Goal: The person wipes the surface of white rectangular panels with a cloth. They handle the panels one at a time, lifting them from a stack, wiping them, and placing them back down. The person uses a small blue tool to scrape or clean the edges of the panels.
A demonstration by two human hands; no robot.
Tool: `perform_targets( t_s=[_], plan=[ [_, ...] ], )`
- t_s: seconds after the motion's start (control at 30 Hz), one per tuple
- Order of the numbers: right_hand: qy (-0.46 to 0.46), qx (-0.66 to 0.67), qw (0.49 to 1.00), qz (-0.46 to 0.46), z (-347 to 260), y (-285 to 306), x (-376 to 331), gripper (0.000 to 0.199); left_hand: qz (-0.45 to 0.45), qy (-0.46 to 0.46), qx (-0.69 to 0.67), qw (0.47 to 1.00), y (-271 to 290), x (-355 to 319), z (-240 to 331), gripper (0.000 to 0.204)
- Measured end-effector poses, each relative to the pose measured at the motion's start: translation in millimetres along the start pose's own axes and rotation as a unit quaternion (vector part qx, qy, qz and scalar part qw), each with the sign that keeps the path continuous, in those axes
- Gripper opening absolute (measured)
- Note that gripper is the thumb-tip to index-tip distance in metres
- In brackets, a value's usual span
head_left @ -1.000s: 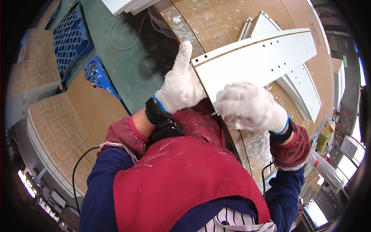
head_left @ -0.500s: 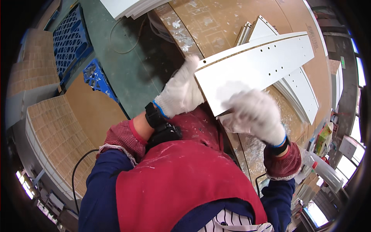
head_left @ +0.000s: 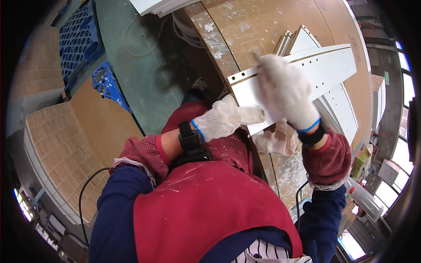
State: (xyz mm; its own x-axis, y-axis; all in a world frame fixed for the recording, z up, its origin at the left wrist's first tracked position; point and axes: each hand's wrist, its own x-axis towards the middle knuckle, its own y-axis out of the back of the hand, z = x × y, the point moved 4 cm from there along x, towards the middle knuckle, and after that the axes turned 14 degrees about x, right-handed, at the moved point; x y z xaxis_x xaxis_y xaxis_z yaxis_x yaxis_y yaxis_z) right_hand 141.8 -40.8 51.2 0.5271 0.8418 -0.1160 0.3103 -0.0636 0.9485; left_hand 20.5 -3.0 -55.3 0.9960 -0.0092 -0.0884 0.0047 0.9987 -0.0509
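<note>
A long white panel (head_left: 324, 72) with dark holes and a grooved far edge lies tilted over other panels on the bench. My left hand (head_left: 226, 117), in a white knit glove, grips its near-left corner, the thumb laid flat on top. Over the panel's left end is my gloved right hand (head_left: 285, 85), smeared by motion. Its fingers look curled, and a small brownish tip sticks out past them; what that is I cannot make out. A crumpled pale cloth (head_left: 280, 139) lies just below the panel's near corner.
More white panels (head_left: 340, 107) are stacked under and beside the held one. The cardboard-covered bench (head_left: 245, 26) is spotted with white. Left are a blue plastic pallet (head_left: 79, 44) and a stack of wood-patterned boards (head_left: 57, 149). A clear bottle (head_left: 364, 199) stands at right.
My right hand has moved from the panel's near edge toward its far edge. My left hand has slid nearer, down to the near corner, and the panel's left end has shifted slightly nearer and right.
</note>
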Motion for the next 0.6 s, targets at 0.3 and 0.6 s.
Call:
perform_targets(
  t_s=[0.3,0.6],
  plan=[
    [0.208,0.223,0.949,-0.077,-49,6,-20,0.018,-0.02,-0.119,0.278,0.953,-3,-13,-7,0.038],
    [0.019,0.147,0.976,-0.16,-49,81,-51,0.013,0.009,0.13,-0.33,0.935,25,-18,14,0.03]
  ],
)
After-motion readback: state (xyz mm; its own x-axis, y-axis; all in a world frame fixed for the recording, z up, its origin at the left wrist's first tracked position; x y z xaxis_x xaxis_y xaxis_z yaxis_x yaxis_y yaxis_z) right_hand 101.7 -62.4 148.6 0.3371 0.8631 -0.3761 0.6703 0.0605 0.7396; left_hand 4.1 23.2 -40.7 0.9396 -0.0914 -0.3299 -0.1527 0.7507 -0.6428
